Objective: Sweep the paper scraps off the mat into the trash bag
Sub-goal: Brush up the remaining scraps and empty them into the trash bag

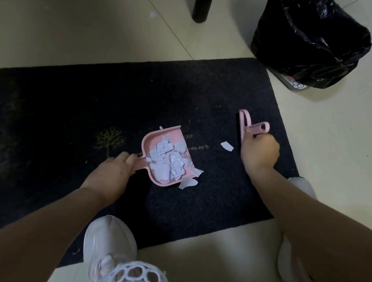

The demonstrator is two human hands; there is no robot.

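1. Left hand (114, 170) gripped dustpan (166, 155) handle, pinning pan flat on mat (54, 113) to catch paper scraps (169, 160).
2. Stray scrap (226, 146) lay between.
3. Right hand (258, 150) clutched brush (248, 126), ready for sweeping.
4. Trash bag (309, 36) waited beside mat.

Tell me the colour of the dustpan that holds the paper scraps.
Pink; the dustpan shows clearly in the head view.

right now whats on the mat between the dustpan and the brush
In the head view, one loose paper scrap lies on the mat between the dustpan and the brush; otherwise bare mat.
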